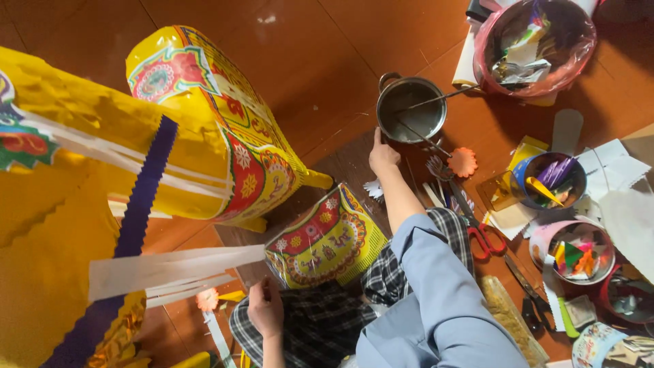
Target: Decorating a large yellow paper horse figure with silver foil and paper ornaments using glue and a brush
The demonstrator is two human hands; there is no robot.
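Note:
My right hand (pixel 383 157) reaches forward from a light blue sleeve and rests against the near side of a small steel pot (pixel 411 109). Two thin sticks lean in the pot. My left hand (pixel 266 308) is low over my plaid-clad lap with its fingers curled. It sits at the bottom edge of a yellow and red patterned paper panel (pixel 328 238), close to the ends of long white paper strips (pixel 177 269). Whether it grips anything is not clear. A big yellow paper lantern (pixel 204 129) with red ornament and a purple zigzag band fills the left.
On the red-brown floor to the right lie red-handled scissors (pixel 480 235), an orange paper flower (pixel 462 162), a blue cup of tools (pixel 548 178), a pink bowl of paper scraps (pixel 575 253), a bag-lined bin (pixel 535 44) and white paper sheets (pixel 616 167).

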